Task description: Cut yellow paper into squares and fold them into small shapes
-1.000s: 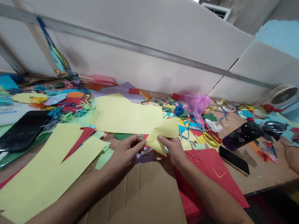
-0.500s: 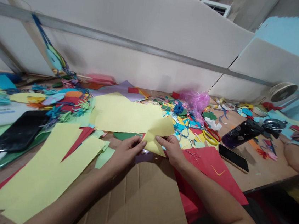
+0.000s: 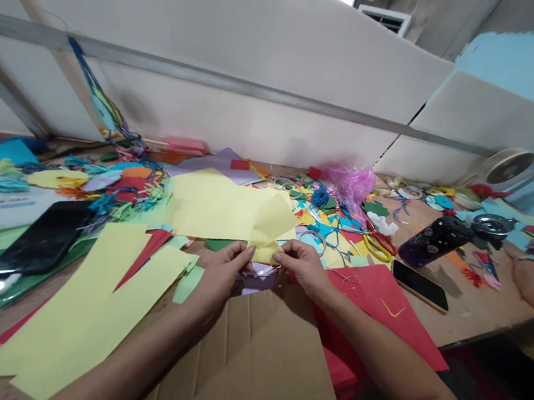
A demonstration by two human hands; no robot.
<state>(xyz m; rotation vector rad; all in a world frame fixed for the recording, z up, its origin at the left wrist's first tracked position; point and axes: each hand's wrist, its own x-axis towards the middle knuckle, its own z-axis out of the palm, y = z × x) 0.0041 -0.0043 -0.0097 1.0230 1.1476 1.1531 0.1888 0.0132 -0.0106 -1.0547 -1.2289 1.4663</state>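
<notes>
Between my two hands is a small piece of yellow paper (image 3: 271, 223), creased and raised at the far side. My left hand (image 3: 227, 269) pinches its near left corner between thumb and fingers. On the near right corner, my right hand (image 3: 305, 267) closes in the same kind of pinch. A larger yellow sheet (image 3: 213, 210) lies flat just behind it. Below my hands rests a piece of brown cardboard (image 3: 250, 357). Cut yellow-green paper strips (image 3: 88, 308) lie by my left forearm, and red paper (image 3: 380, 307) lies beneath my right forearm.
A phone (image 3: 419, 285), a dark bottle (image 3: 434, 240) and yellow-handled scissors (image 3: 377, 248) lie to the right. Colourful paper scraps and blue yarn (image 3: 319, 197) sit behind. Another phone (image 3: 43, 237) lies left. Another person's arm (image 3: 532, 282) rests at the far right.
The yellow paper has turned in my hands: its slanted flap now stands up at the far side. My left hand has shifted slightly left, and both hands still pinch the paper.
</notes>
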